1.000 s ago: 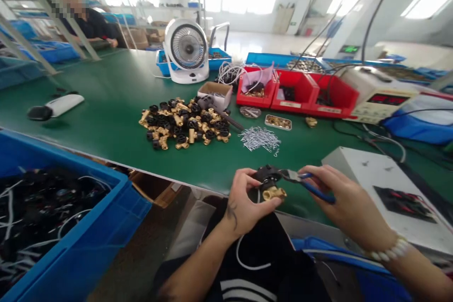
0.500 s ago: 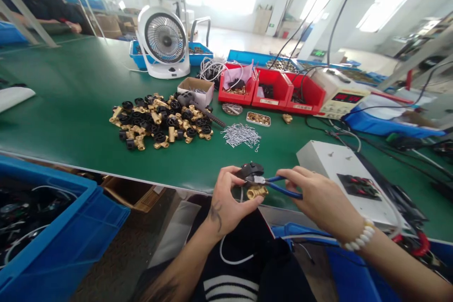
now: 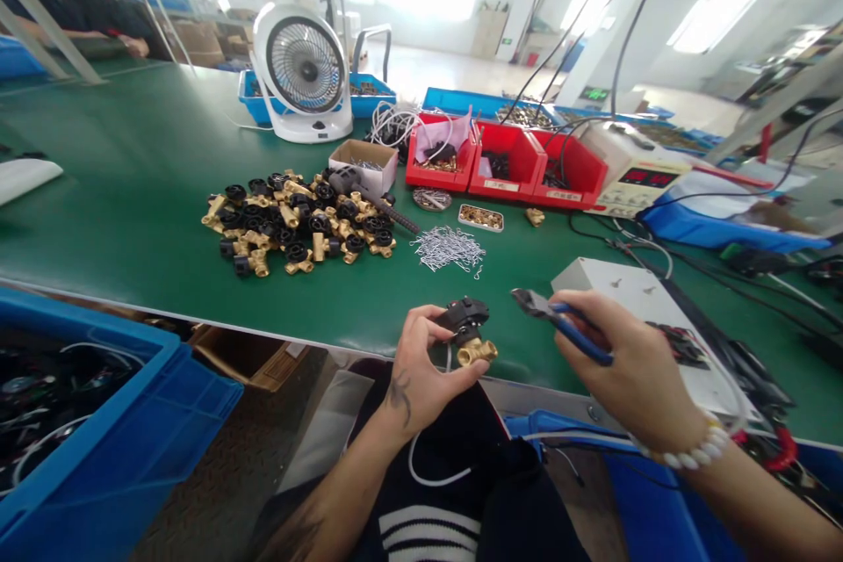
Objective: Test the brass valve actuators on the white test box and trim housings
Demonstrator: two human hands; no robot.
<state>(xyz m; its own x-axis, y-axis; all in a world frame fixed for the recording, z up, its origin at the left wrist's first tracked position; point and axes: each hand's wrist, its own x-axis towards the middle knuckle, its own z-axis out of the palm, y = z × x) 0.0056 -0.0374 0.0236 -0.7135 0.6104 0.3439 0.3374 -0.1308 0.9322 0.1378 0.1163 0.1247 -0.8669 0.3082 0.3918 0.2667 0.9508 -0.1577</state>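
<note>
My left hand point(image 3: 421, 369) pinches a small brass valve with a black cap point(image 3: 467, 332) just over the near edge of the green table point(image 3: 132, 193). My right hand point(image 3: 625, 364) is closed round blue-handled pliers point(image 3: 559, 320), whose jaws point left and hang a short way to the right of the valve, apart from it. A white wire runs down from the valve over my lap.
A heap of brass and black valves point(image 3: 296, 224) and a pile of metal clips point(image 3: 451, 248) lie mid-table. Behind stand a white fan point(image 3: 303, 70), a cardboard box point(image 3: 363, 162), red bins point(image 3: 507, 162) and a power supply point(image 3: 636, 171). A white control box point(image 3: 632, 316) sits at right, a blue crate point(image 3: 98, 421) at left.
The pliers were at the valve half a second ago; my right hand has drawn them away to the right. My left hand still holds the valve in about the same place.
</note>
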